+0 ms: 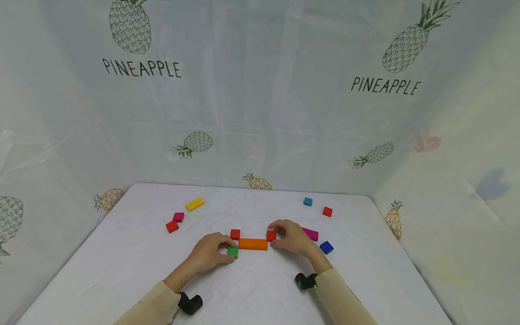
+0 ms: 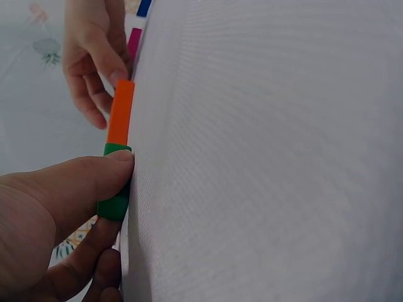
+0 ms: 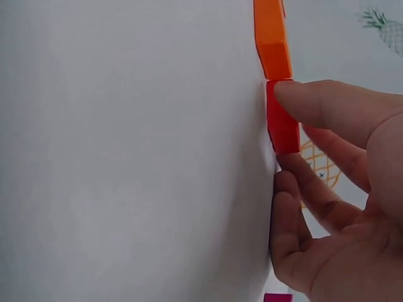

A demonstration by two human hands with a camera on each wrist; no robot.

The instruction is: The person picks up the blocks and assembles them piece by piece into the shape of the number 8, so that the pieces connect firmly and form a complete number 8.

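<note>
An orange block [image 1: 253, 244] lies lengthwise at the middle of the table. At its left end my left hand [image 1: 211, 252] pinches a green block [image 1: 233, 252] between thumb and fingers; in the left wrist view the green block [image 2: 113, 209] meets the orange one. My right hand [image 1: 291, 236] pinches a red block [image 1: 271, 235] near the orange block's right end, thumb on its near face in the right wrist view. Another red block [image 1: 235, 234] sits just behind the orange block's left end. A magenta block [image 1: 310, 234] lies beside the right hand, partly hidden by it.
On the left lie a yellow block [image 1: 195, 204], a pink block [image 1: 178, 217] and a red block [image 1: 172, 226]. To the right are a light blue block [image 1: 308, 201], a red block [image 1: 327, 211] and a dark blue block [image 1: 327, 247]. Pineapple-print sheeting [image 1: 260, 113] surrounds the white table [image 1: 252, 293].
</note>
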